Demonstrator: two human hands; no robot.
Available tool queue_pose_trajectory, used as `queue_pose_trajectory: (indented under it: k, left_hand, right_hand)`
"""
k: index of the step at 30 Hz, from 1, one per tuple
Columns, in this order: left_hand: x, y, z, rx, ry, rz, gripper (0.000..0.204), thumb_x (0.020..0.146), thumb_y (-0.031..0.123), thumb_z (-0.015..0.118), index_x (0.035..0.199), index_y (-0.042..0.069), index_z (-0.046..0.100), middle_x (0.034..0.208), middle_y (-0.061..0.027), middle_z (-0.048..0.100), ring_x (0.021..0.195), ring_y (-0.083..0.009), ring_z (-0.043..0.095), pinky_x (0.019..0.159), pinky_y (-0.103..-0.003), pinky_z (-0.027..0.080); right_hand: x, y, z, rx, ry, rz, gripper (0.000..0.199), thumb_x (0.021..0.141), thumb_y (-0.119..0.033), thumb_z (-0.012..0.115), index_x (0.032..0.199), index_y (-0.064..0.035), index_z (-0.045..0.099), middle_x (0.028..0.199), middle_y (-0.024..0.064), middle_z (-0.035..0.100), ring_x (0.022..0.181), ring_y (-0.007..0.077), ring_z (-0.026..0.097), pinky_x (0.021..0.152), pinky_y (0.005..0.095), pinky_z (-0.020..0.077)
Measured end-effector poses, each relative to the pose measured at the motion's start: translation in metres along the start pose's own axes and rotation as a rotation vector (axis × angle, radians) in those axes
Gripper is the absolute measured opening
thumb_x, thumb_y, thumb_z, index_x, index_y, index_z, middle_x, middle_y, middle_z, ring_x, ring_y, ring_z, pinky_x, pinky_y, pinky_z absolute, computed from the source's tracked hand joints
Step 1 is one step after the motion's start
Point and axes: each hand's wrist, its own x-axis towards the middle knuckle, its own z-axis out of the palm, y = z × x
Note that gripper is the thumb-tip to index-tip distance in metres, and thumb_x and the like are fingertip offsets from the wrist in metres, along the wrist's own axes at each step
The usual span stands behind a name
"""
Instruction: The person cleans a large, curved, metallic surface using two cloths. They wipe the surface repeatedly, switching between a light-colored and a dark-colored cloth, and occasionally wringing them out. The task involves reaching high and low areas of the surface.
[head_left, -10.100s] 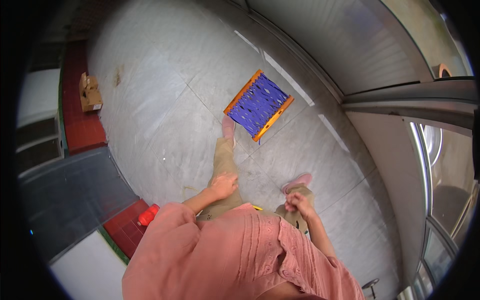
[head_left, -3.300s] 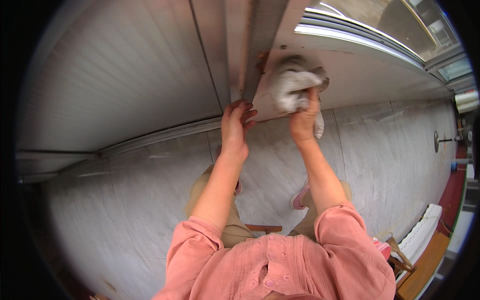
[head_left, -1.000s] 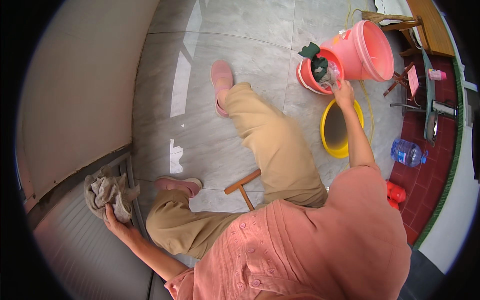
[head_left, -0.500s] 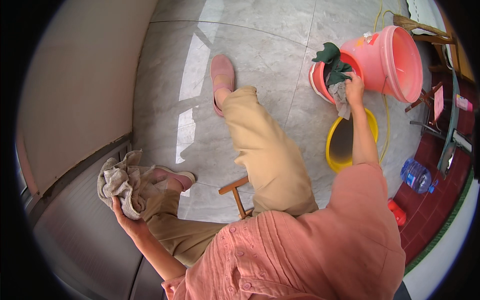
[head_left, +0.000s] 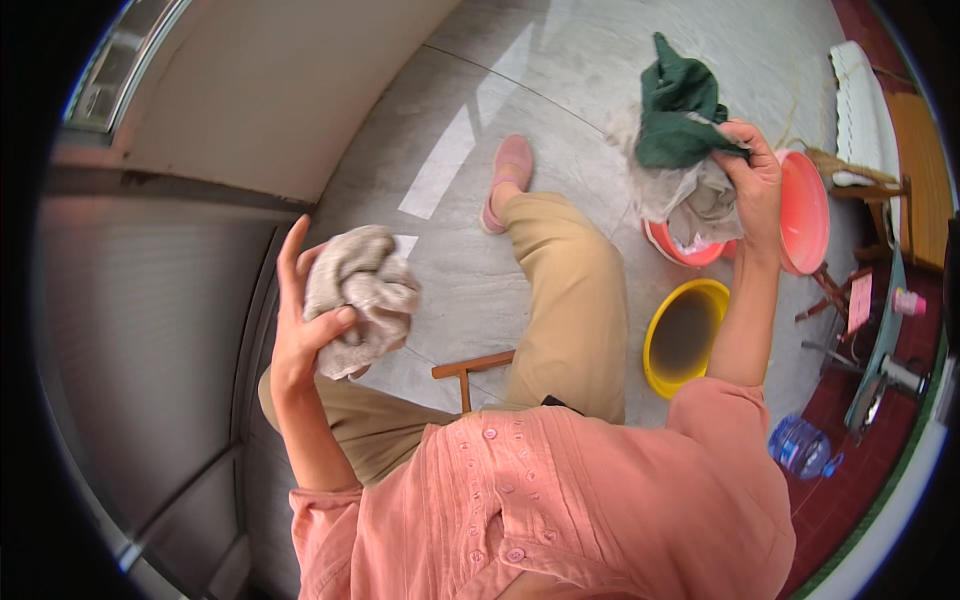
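Observation:
In my left hand [head_left: 302,325] is a crumpled beige-grey rag [head_left: 365,285], gripped between the thumb and fingers, with the index finger raised off it. Over to the right, my right hand [head_left: 755,185] pinches a dark green cloth [head_left: 683,105] together with pale grey cloths [head_left: 705,205] that hang below it. These cloths are raised over a red bucket [head_left: 688,255] and hide most of its mouth. Just nearer than the bucket stands a yellow-rimmed basin [head_left: 656,350] with murky dark liquid in it.
A larger pink bucket [head_left: 808,215] lies on its side behind my right hand. Between my legs shows part of a wooden stool [head_left: 472,368]. A large blue water bottle [head_left: 800,447] lies at the right, and a metal panel [head_left: 150,340] borders the left.
My right hand has lifted the green and grey cloths up out of the red bucket. My left hand has brought its rag upward and inward. The whole view has turned somewhat.

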Motion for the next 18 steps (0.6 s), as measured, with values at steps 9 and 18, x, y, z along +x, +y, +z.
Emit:
queue_pose_trajectory:
  k: [9,18]
  left_hand:
    - [-0.047,-0.015,-0.027,-0.242,-0.308,0.078,0.087,0.075,0.021,0.08,0.15,0.01,0.036,0.14,-0.006,0.048,0.129,-0.0195,0.047,0.111,-0.034,0.034]
    - [-0.133,-0.054,-0.076,-1.005,0.612,0.193,0.053,0.092,0.012,0.066,0.138,0.017,0.04,0.123,-0.0062,0.058,0.109,-0.018,0.06,0.092,-0.035,0.052]
  right_hand:
    - [-0.071,-0.083,0.316,-0.228,-1.269,-0.354,0.039,0.072,0.014,0.058,0.106,-0.0044,0.066,0.109,0.0134,0.058,0.101,0.0302,0.059,0.084,0.0378,0.0494]
    - [-0.203,-0.052,0.416,-0.33,-0.921,-0.739,0.102,0.055,-0.029,0.095,0.144,-0.016,0.047,0.151,0.0214,0.035,0.133,0.0436,0.042,0.11,0.0499,0.0369]
